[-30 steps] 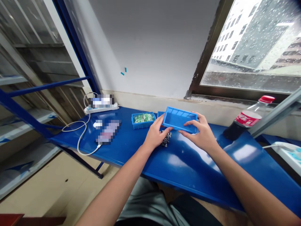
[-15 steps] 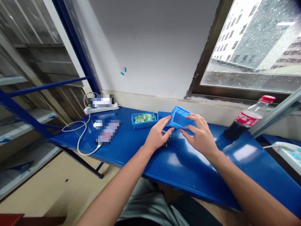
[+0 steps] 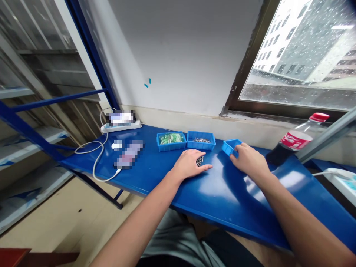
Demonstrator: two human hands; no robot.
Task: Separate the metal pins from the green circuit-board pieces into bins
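My left hand [image 3: 191, 164] lies on the blue table [image 3: 222, 193], fingers curled loosely over a small pile of dark metal parts [image 3: 199, 160]. My right hand [image 3: 250, 160] rests on an empty blue bin [image 3: 230, 146] that stands on the table at the right, fingers bent over its near wall. Behind my left hand stand two more blue bins: one with green circuit boards [image 3: 170, 141] and one with small metal pieces [image 3: 201, 140].
A cola bottle [image 3: 295, 141] stands at the right by the window. A white power strip [image 3: 121, 127], a cable [image 3: 97, 155], a small white item and a blurred flat device [image 3: 129, 154] lie at the table's left. Blue shelving stands at far left.
The empty bin, held tilted over the parts with both hands, has been set down to the right. My left hand dropped onto the pile of parts.
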